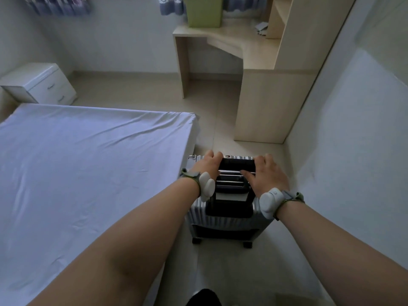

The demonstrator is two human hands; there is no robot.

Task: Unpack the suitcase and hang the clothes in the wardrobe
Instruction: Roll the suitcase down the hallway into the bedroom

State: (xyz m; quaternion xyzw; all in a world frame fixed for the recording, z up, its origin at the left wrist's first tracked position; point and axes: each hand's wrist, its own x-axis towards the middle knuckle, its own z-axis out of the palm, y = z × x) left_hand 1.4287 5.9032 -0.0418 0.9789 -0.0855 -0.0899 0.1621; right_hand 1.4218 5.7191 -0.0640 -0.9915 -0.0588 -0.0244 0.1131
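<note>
Grey wrist bands (270, 202) sit on both my arms. My left hand (207, 166) and right hand (269, 175) curl their fingers over the black pull handle (237, 164) of the silver ribbed suitcase (229, 219). It stands upright on its wheels at lower centre, just beside the bed (88, 162). Any lettering on it is too small to read. Beyond, at upper centre, a wooden desk (220, 38) carries a green box (203, 12).

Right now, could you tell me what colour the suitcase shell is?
Suitcase: ribbed silver-grey, seen best in the head view.
</note>
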